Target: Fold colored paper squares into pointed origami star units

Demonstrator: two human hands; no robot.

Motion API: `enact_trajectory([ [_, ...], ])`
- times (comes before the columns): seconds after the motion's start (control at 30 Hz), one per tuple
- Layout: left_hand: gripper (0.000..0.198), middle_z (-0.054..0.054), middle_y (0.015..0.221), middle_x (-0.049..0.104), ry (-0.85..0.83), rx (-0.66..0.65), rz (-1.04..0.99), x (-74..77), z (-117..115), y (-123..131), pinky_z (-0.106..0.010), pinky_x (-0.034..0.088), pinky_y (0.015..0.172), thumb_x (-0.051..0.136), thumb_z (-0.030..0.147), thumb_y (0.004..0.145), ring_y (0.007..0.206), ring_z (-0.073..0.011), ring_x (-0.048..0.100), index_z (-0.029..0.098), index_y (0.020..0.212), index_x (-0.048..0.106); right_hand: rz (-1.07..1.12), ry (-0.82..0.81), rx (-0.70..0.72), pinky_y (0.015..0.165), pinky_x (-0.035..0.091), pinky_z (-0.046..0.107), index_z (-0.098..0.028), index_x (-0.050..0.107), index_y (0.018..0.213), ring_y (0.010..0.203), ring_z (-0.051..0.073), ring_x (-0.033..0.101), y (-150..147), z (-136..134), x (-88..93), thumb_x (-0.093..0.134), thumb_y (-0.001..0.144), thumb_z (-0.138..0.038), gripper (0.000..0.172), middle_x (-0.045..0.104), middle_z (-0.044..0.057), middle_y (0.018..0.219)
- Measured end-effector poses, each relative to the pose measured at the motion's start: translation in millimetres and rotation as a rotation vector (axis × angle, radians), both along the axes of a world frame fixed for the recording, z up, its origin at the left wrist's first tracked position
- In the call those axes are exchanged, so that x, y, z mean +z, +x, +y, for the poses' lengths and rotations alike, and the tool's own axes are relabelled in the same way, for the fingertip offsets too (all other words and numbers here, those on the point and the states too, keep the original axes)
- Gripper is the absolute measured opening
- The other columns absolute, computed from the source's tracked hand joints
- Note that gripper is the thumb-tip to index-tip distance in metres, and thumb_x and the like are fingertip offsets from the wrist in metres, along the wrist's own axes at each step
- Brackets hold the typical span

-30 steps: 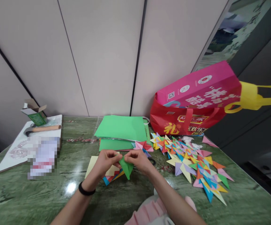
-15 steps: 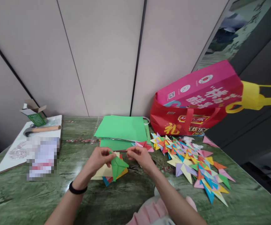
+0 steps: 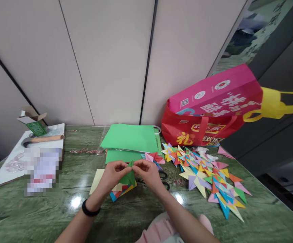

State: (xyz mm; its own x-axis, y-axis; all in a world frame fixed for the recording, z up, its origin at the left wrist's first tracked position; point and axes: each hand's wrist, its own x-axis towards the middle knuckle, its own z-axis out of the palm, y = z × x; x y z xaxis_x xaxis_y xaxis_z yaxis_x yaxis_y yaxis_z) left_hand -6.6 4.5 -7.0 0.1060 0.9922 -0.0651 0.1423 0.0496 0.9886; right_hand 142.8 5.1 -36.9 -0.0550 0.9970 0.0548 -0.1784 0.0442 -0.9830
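Note:
My left hand [image 3: 114, 174] pinches the left side of a folded piece of green paper [image 3: 129, 179]. From the other side, my right hand [image 3: 146, 171] grips the same paper near its upper point, thumb and fingers pressed together. Below the green piece lie several small coloured papers [image 3: 114, 195], partly hidden by it, and a cream sheet [image 3: 96, 180] sticks out beside my left wrist. Just past my right hand sits a pair of scissors [image 3: 164, 179] with dark handles, its blades mostly hidden behind the hand. A pink and red folded paper star [image 3: 155, 157] lies behind.
Green paper sheets [image 3: 131, 138] are stacked at the back. Folded colourful paper stars [image 3: 207, 179] are spread on the right, before a red bag [image 3: 187, 130] holding a pink box [image 3: 217, 91]. On the left a white board [image 3: 17, 153] carries a wooden-handled tool [image 3: 45, 139] and a small green box [image 3: 38, 127].
My right hand has moved left and now grips the green paper, which turned point-up between both hands. The scissors have come into view, and the whole scene shifted slightly left.

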Motion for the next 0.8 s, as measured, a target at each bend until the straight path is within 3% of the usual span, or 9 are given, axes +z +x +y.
enact_trajectory([
  [0.17, 0.024, 0.001, 0.053, 0.058, -0.008, -0.017, 0.032, -0.3, -2, 2, -0.021, 0.039, 0.049, 0.070, 0.035, 0.056, 0.051, -0.0110, 0.050, 0.013, 0.055, 0.061, -0.127, 0.097, -0.088, 0.058, 0.048, 0.026, -0.016, 0.066, 0.071, 0.057, 0.014, 0.059, 0, -3, 1.3, 0.068, 0.067, -0.030, 0.015, 0.065, 0.002, 0.063],
  [0.57, 0.025, 0.001, 0.053, 0.057, -0.009, -0.077, 0.056, 2.5, -4, 2, -0.020, 0.037, 0.047, 0.069, 0.037, 0.058, 0.051, -0.0107, 0.049, 0.013, 0.055, 0.061, -0.245, 0.162, -0.092, 0.054, 0.044, 0.023, -0.016, 0.063, 0.066, 0.058, 0.014, 0.055, 1, -10, 13.9, 0.061, 0.072, -0.029, 0.015, 0.062, 0.001, 0.062],
  [0.8, 0.025, 0.001, 0.054, 0.056, -0.026, -0.088, 0.045, 4.6, -5, 3, -0.020, 0.035, 0.048, 0.070, 0.037, 0.058, 0.051, -0.0108, 0.047, 0.014, 0.055, 0.061, -0.193, 0.120, -0.066, 0.053, 0.041, 0.024, -0.017, 0.059, 0.067, 0.055, 0.013, 0.051, 0, -8, 10.7, 0.061, 0.073, -0.033, 0.017, 0.057, 0.000, 0.060],
])
